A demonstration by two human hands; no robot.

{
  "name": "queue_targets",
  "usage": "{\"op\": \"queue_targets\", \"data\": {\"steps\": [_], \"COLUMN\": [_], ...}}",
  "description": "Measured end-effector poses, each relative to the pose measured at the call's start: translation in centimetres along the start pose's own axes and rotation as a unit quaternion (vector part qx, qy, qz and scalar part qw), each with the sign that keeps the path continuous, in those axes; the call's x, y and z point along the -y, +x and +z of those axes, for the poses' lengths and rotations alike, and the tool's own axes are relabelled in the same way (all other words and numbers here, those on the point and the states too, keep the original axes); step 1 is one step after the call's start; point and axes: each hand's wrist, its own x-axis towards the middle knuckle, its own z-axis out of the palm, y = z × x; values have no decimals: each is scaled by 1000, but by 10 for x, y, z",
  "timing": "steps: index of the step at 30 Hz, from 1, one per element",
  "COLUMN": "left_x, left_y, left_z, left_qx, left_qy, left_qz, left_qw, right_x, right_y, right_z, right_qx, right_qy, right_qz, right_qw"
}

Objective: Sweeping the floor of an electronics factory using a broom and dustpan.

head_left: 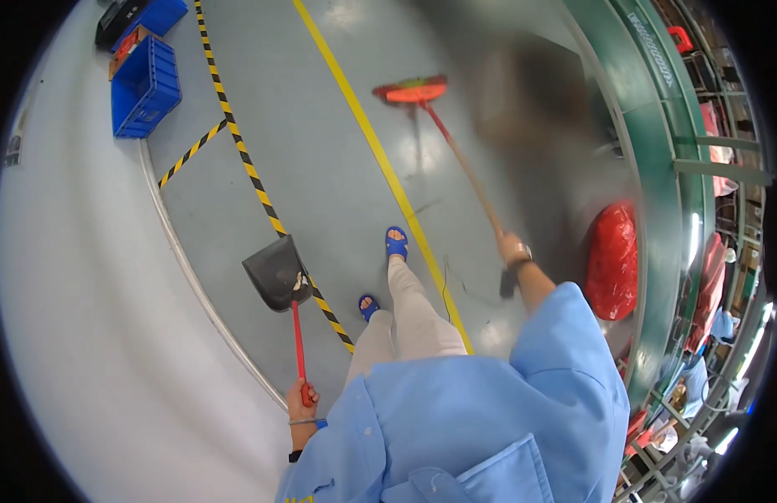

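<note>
My left hand (302, 401) is closed around the red handle of a dustpan (269, 270). The dustpan is dark grey, and a little pale litter (300, 281) lies in it near the handle. Out to the right, my right hand (512, 249) grips the wooden stick of a broom (412, 89). The broom's head is red-orange with a bit of green, ahead of me over the grey floor, right of the yellow line. Whether its bristles touch the floor I cannot tell.
Blue crates (147, 86) stand by the white wall at the far left. A full red plastic bag (613, 261) sits at right beside a green bench frame (657, 201). A brownish blurred shape (531, 96) is at the far right. Yellow-black tape (252, 174) marks the floor.
</note>
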Motion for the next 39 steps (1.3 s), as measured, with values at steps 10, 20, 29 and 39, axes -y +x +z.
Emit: {"op": "queue_targets", "data": {"steps": [10, 20, 29, 39], "left_x": [5, 29, 125, 211], "left_y": [6, -17, 92, 253], "left_z": [-34, -193, -335, -424], "left_qx": [132, 110, 101, 69], "left_qy": [48, 147, 235, -85], "left_qz": [37, 67, 176, 7], "left_qw": [989, 981, 951, 994], "right_x": [-237, -88, 246, 176], "right_y": [-273, -302, -177, -204], "right_z": [41, 81, 284, 446], "right_qx": [21, -28, -17, -37], "right_qy": [-71, -107, -112, -136], "right_qz": [115, -97, -293, -289], "right_qw": [991, 989, 949, 947]}}
